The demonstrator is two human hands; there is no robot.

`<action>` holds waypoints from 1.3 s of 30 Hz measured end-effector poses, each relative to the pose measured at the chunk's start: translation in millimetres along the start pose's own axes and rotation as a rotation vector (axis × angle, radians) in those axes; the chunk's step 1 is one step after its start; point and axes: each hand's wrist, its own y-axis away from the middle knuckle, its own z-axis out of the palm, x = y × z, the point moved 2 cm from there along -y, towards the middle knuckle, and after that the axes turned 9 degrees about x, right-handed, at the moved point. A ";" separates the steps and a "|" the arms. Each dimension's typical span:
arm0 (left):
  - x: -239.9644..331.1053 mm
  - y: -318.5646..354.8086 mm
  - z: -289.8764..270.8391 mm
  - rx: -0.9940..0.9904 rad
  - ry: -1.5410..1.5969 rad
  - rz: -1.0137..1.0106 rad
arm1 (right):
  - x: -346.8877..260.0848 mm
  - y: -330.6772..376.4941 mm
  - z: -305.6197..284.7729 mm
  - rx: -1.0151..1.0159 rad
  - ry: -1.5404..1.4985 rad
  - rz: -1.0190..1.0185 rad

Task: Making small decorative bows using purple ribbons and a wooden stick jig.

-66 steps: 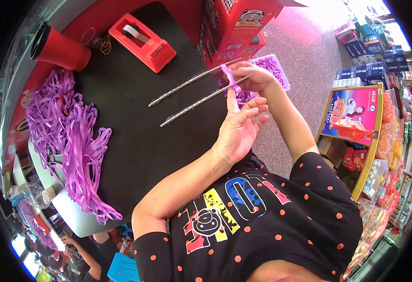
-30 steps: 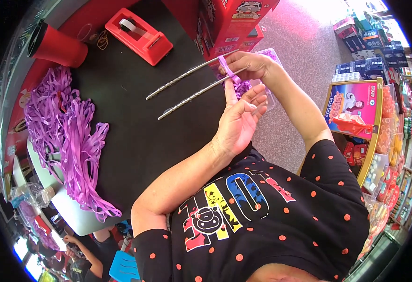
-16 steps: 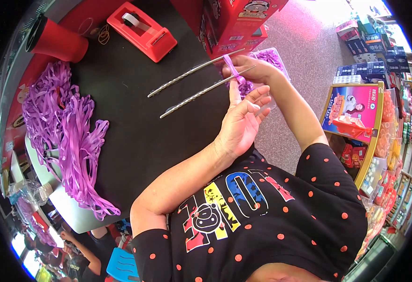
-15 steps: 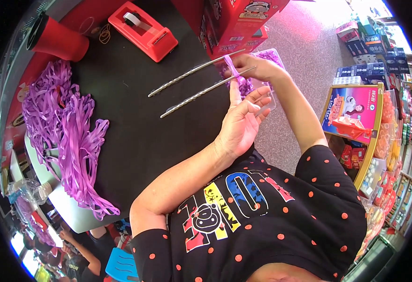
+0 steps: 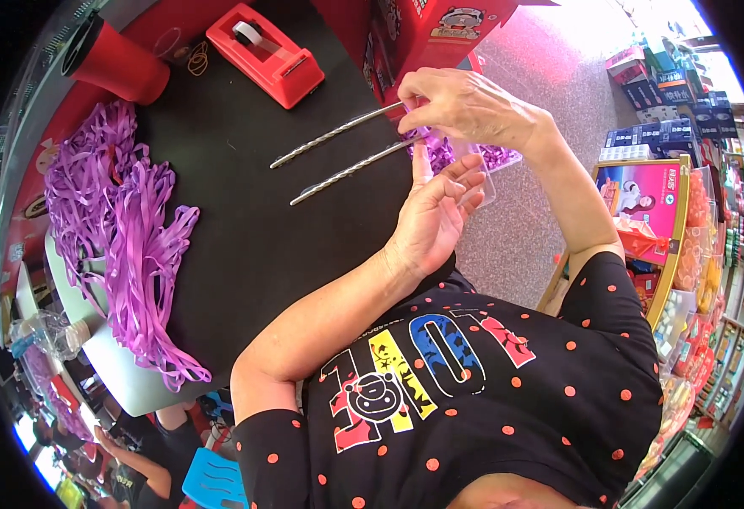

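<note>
Two long, twisted metal rods like drill bits, a far one (image 5: 325, 142) and a near one (image 5: 346, 176), stand parallel over the black table (image 5: 236, 254). My right hand (image 5: 469, 109) is bent over their right ends, thumb and fingers pinched together, with a strip of purple ribbon (image 5: 417, 133) at the rods just under it. The fingers cover most of that strip. My left hand (image 5: 433, 216) is palm up, its index finger stretched to the near rod's end by the ribbon and the other fingers loosely bent. Behind both hands sits a clear plastic box (image 5: 489, 188) holding purple ribbon pieces (image 5: 497, 158).
A heap of purple ribbons (image 5: 126, 229) hangs over the table's left side. At the back stand a red cup-shaped container (image 5: 126, 64), a red tape dispenser (image 5: 267, 58) and red cartons (image 5: 423, 42). Goods shelves (image 5: 694, 280) line the right; a blue stool (image 5: 215, 478) is lower left.
My right hand has come up and over the rods' ends, now covering the ribbon that showed across both rods. My left hand has hardly moved.
</note>
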 end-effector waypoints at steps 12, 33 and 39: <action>3.4 2.9 2.1 0.024 0.010 0.057 | 35.2 37.8 9.8 0.262 -0.287 0.264; 172.5 203.5 -36.1 0.679 -1.531 1.079 | 75.1 9.2 42.6 -0.082 -0.944 0.845; 182.4 248.2 -87.5 1.226 -1.699 1.248 | 121.0 64.4 33.9 -0.058 -0.761 0.920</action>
